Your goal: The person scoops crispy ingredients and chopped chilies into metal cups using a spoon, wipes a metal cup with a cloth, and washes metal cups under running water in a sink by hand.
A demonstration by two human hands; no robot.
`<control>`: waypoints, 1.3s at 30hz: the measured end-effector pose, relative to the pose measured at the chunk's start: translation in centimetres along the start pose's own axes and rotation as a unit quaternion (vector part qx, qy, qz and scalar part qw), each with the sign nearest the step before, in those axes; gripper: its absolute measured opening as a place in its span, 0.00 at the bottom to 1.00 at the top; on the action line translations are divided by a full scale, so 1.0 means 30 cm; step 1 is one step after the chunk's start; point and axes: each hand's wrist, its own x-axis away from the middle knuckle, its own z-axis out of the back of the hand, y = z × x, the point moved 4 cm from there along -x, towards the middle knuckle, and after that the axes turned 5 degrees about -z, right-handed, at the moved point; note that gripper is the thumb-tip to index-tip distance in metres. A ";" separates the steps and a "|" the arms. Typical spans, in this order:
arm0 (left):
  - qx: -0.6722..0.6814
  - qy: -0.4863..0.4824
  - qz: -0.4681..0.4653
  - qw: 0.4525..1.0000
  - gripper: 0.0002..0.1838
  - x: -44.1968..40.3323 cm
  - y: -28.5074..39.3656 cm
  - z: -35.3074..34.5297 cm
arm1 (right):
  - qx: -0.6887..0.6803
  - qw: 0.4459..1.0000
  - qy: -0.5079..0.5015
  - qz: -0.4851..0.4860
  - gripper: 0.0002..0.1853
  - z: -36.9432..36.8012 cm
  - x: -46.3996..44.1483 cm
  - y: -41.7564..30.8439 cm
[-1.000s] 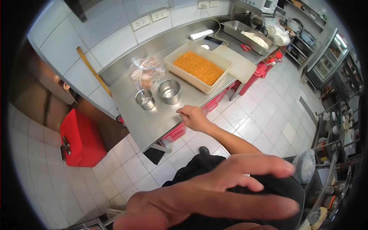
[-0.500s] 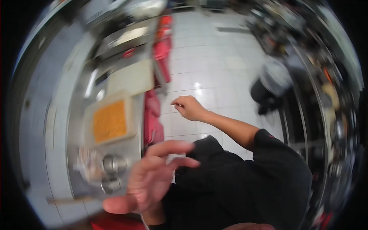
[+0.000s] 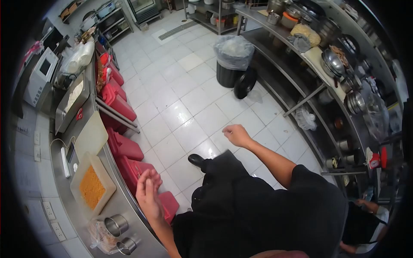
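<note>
Red bins (image 3: 128,167) stand beyond the left grip (image 3: 149,193) (its fingers half curled).

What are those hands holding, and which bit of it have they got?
Nothing that I can see. The left hand looks empty, its fingers loosely bent, and nothing shows in the right hand either.

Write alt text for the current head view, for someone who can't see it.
A person's left hand, near a steel counter, and right hand, over white floor tiles, hold nothing visible. The counter bears a tub of orange food and two metal cups; a bagged black bin stands beyond.
</note>
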 end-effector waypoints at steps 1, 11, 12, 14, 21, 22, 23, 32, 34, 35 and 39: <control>-0.001 0.016 0.011 1.000 0.19 0.029 -0.026 0.004 | -0.006 1.000 0.003 -0.003 0.11 0.024 0.013 0.010; -0.039 0.196 0.125 0.972 0.17 0.223 -0.223 0.036 | -0.037 0.999 0.031 0.017 0.11 0.197 -0.119 0.048; -0.045 0.206 0.130 0.969 0.17 0.219 -0.238 0.016 | -0.042 0.998 0.042 0.019 0.11 0.224 -0.141 0.064; -0.065 0.220 0.139 0.963 0.18 0.184 -0.289 -0.033 | -0.047 0.997 0.063 0.015 0.11 0.299 -0.193 0.106; -0.208 0.205 0.138 0.946 0.17 0.021 -0.544 -0.122 | -0.045 0.993 0.105 -0.041 0.10 0.611 -0.458 0.427; -0.246 0.221 0.157 0.931 0.15 0.019 -0.587 -0.103 | -0.043 0.991 0.114 -0.048 0.10 0.658 -0.509 0.444; -0.329 0.237 0.071 0.911 0.14 0.056 -0.843 0.126 | -0.030 0.990 0.129 -0.043 0.11 0.707 -0.548 0.433; -0.256 0.223 0.400 0.852 0.19 0.074 -1.093 0.026 | 0.048 0.958 0.274 0.063 0.10 1.071 -0.890 0.322; -0.282 0.181 0.446 0.830 0.23 -0.007 -1.204 0.029 | 0.061 0.954 0.285 0.064 0.10 1.104 -0.921 0.299; -0.282 0.170 0.443 0.834 0.23 -0.080 -1.230 0.003 | 0.085 0.951 0.289 0.075 0.09 1.141 -0.952 0.287; -0.300 0.159 0.392 0.855 0.22 -0.350 -1.201 -0.086 | 0.188 0.916 0.334 0.118 0.08 1.270 -1.115 0.293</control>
